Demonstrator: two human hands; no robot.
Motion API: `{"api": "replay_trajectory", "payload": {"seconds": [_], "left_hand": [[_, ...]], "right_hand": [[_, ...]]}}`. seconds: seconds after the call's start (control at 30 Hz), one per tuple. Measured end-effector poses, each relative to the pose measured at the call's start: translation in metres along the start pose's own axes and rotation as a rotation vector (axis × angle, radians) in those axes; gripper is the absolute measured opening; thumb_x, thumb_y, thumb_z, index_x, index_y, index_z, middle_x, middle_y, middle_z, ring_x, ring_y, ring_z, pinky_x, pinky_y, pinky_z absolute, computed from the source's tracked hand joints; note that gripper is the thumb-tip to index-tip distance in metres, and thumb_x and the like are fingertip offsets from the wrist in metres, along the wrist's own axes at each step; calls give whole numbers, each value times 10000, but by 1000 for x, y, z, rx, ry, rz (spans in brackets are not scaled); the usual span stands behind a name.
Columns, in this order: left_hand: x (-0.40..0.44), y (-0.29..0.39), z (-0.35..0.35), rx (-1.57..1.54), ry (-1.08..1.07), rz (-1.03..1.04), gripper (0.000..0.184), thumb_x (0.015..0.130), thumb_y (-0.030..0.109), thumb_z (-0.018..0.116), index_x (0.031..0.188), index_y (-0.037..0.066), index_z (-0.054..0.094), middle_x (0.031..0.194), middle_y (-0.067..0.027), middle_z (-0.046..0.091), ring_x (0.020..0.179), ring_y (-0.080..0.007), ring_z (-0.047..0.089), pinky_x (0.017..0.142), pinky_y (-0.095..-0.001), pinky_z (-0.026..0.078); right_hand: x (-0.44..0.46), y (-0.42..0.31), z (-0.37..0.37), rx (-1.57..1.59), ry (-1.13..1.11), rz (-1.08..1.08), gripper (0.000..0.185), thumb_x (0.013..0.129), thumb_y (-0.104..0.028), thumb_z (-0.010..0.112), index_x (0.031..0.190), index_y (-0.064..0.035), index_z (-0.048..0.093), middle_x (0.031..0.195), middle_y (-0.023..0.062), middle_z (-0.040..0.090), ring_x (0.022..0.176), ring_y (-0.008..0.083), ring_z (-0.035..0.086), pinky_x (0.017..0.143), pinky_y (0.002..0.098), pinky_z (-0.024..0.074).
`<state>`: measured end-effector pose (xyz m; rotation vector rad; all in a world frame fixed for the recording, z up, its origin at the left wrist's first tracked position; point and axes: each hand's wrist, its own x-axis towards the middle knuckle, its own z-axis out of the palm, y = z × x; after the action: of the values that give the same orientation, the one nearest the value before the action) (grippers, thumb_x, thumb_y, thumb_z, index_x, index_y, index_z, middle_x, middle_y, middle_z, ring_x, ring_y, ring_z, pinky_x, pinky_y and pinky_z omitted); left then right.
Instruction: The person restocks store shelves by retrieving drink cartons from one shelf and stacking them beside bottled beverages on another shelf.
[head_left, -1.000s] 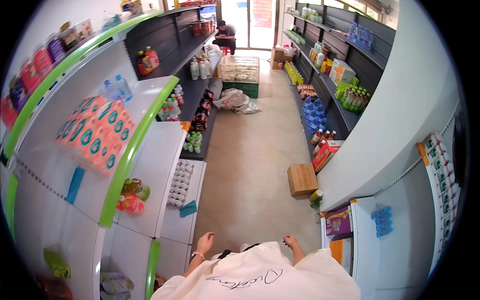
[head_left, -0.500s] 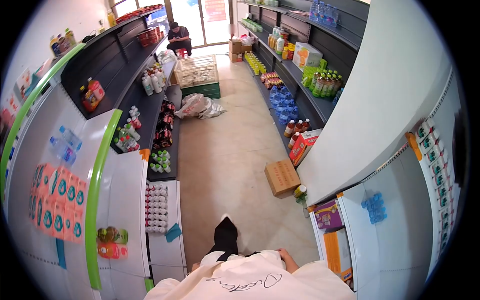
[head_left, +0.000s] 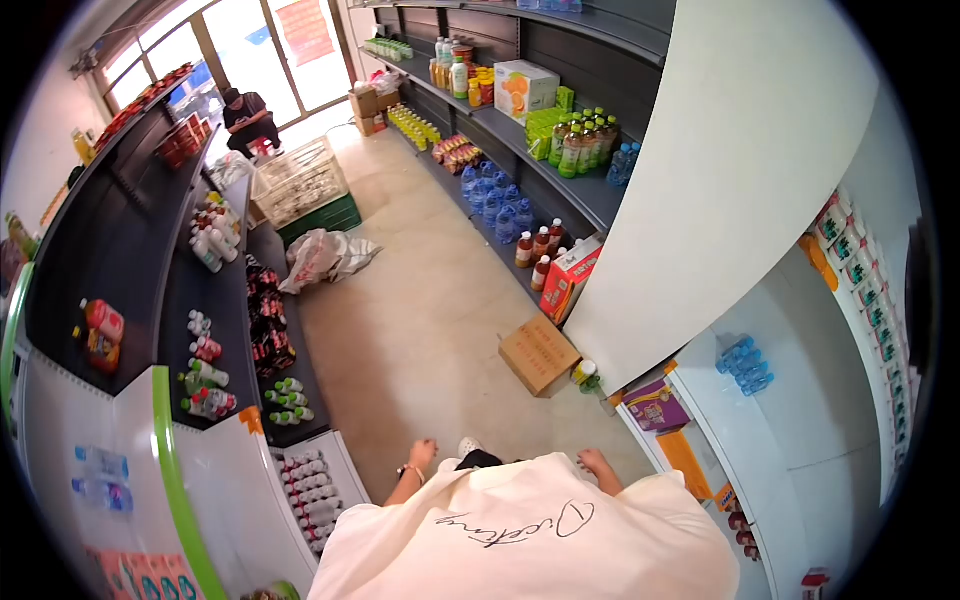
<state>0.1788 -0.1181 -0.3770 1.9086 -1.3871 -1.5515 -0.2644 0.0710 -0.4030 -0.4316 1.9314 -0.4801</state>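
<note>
My left hand, with a band at its wrist, hangs in front of my pale shirt, loosely curled with nothing in it. Lower on the other side, my right hand is also curled, and no object shows in it. Neither hand touches a shelf. Left of my left hand, rows of small white bottles stand on a low white shelf. A brown carton lies on the floor beyond my right hand. Close to that hand's right, a purple box sits on a white shelf, above an orange box.
Dark shelves with drinks line both sides of the aisle. Large blue water bottles and a red box stand low on the right. A crate and a plastic bag narrow the left. A seated person is near the doors.
My view has turned right and moved forward, so the shelves and crate shift left. Both arms have swung outward, and my left hand now shows fully in front of my shirt.
</note>
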Motion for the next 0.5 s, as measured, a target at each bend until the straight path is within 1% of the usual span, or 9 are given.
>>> {"api": "replay_trajectory", "payload": {"seconds": [0.03, 0.07, 0.13, 0.23, 0.33, 0.4, 0.43, 0.47, 0.5], "left_hand": [[17, 24, -3, -13, -14, 34, 320, 877, 248, 511, 1013, -6, 648, 841, -128, 683, 710, -170, 629, 613, -304, 488], [28, 43, -6, -25, -26, 64, 324, 894, 239, 500, 1085, 10, 627, 890, -112, 682, 730, -160, 624, 601, -288, 485], [43, 71, -3, -67, -51, 79, 334, 893, 246, 506, 1084, -3, 622, 879, -119, 684, 719, -168, 624, 623, -299, 491], [76, 73, 2, -71, -103, 147, 341, 900, 246, 506, 1092, -16, 611, 858, -121, 683, 700, -176, 622, 637, -303, 498], [74, 64, 6, -19, -179, -9, 303, 883, 203, 515, 1085, 1, 617, 905, -128, 673, 717, -165, 610, 605, -283, 475], [73, 31, 3, 120, -176, -37, 308, 838, 258, 525, 945, 16, 682, 791, -153, 674, 698, -221, 629, 658, -344, 507], [78, 11, 0, 478, -66, 38, 308, 805, 268, 528, 871, 22, 700, 765, -181, 659, 704, -291, 624, 694, -384, 504], [88, -20, -13, 597, -230, 220, 323, 793, 224, 535, 1021, 46, 679, 812, -195, 656, 714, -344, 610, 721, -404, 500], [94, -50, -16, 641, -239, 190, 322, 799, 229, 534, 1025, 47, 675, 819, -190, 657, 716, -337, 610, 719, -404, 500]], "right_hand": [[10, -17, 0, -59, -45, 3, 348, 838, -315, 572, 1067, -56, 613, 884, 79, 663, 687, 175, 593, 550, 327, 462], [15, -33, 4, -40, -38, -44, 343, 839, -314, 573, 1062, -56, 613, 878, 81, 662, 681, 169, 589, 544, 312, 457], [24, -72, 16, -18, -25, -99, 338, 840, -312, 574, 1057, -56, 613, 872, 83, 661, 676, 162, 585, 539, 298, 453], [30, -124, 36, 99, -6, -186, 333, 832, -319, 588, 1036, -58, 615, 866, 78, 659, 668, 150, 576, 530, 277, 445], [35, -129, 47, 183, 12, -220, 339, 825, -322, 602, 1042, -62, 620, 847, 73, 658, 636, 134, 567, 528, 283, 448], [47, -116, 48, 155, -94, -183, 323, 822, -314, 609, 1017, -57, 634, 816, 71, 653, 608, 154, 572, 544, 291, 459], [49, -107, 43, 55, -83, -162, 319, 813, -307, 619, 998, -48, 636, 797, 71, 646, 599, 170, 573, 552, 297, 466], [47, -99, 37, -46, -73, -139, 315, 805, -301, 630, 979, -39, 638, 779, 70, 640, 589, 186, 575, 560, 302, 474], [46, -92, 33, -56, -74, -35, 313, 793, -300, 639, 952, -30, 642, 784, 74, 638, 603, 204, 578, 568, 319, 481]]}}
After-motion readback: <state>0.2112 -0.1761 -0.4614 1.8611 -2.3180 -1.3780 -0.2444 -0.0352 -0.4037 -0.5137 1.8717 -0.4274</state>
